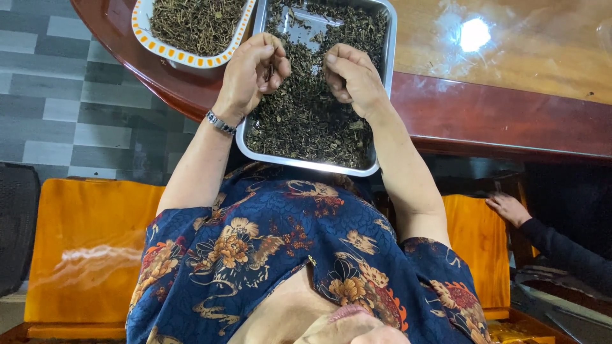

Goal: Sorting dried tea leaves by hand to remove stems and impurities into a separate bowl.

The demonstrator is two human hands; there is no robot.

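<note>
Pinching dark, crumbly dried leaves [306, 121] | left hand [250, 71], right hand [352, 78] | grip clamped on leaves

1 head view looks steeply down, close over the metal tray [382, 44].

Bright, sharp; lamp glare on table [510, 57].

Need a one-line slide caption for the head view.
Left hand and right hand pick through dried leaves in a metal tray.
</note>
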